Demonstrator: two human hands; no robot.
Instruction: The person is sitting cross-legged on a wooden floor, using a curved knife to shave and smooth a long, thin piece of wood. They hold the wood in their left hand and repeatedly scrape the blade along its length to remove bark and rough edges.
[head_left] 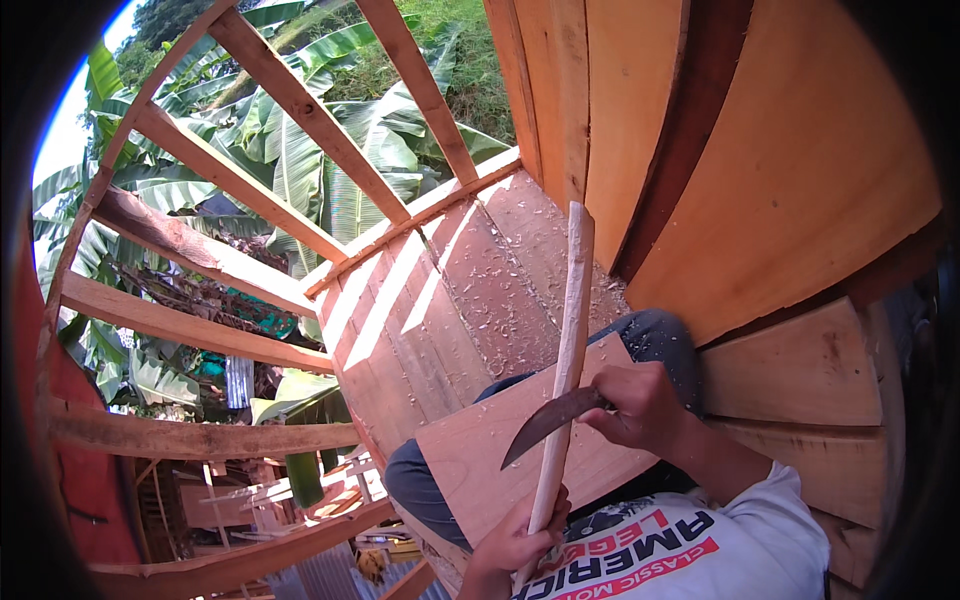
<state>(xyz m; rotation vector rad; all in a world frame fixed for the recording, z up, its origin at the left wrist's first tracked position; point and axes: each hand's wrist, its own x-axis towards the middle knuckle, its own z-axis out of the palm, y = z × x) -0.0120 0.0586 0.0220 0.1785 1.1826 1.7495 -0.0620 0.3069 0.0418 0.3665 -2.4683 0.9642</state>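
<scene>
A long pale wooden stick [572,330] slants upward from my body toward the far wall. Its lower end is gripped in my left hand [522,535], fingers wrapped round it. My right hand [645,402] is closed on a knife [548,424] with a dark, curved blade; the handle is hidden in my fist. The blade lies across the stick, its tip pointing left and toward me. Under both, a flat wooden board [475,455] rests across my lap, on my dark-trousered legs.
Wood shavings litter the plank floor [400,330] ahead. A slatted wooden railing [270,210] runs along the left, with banana plants [300,170] beyond. Orange-brown wooden panels [800,170] rise close on the right.
</scene>
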